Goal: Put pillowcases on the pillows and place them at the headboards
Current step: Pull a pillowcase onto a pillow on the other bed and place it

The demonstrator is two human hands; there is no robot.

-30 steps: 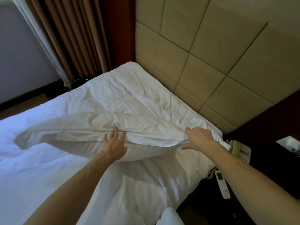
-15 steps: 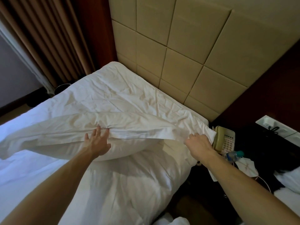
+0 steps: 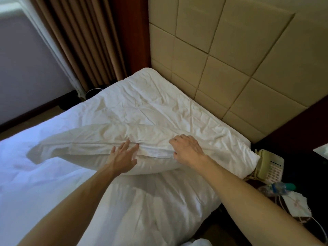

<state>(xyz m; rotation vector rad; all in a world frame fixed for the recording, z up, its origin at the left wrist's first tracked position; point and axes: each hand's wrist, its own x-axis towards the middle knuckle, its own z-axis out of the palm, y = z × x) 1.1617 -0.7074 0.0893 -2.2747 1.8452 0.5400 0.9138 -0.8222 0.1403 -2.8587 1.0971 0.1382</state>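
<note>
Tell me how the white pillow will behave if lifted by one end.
Probably floppy: the pillow creases where the right hand grips it. Likely light: the left hand supports its edge with straight fingers.

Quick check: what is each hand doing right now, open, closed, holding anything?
Left hand: open, fingers straight, pressing on the pillow.
Right hand: closed, gripping the pillowcase edge.

Hotel bedroom, padded headboard [image 3: 230,55], bedside telephone [image 3: 271,166]
</note>
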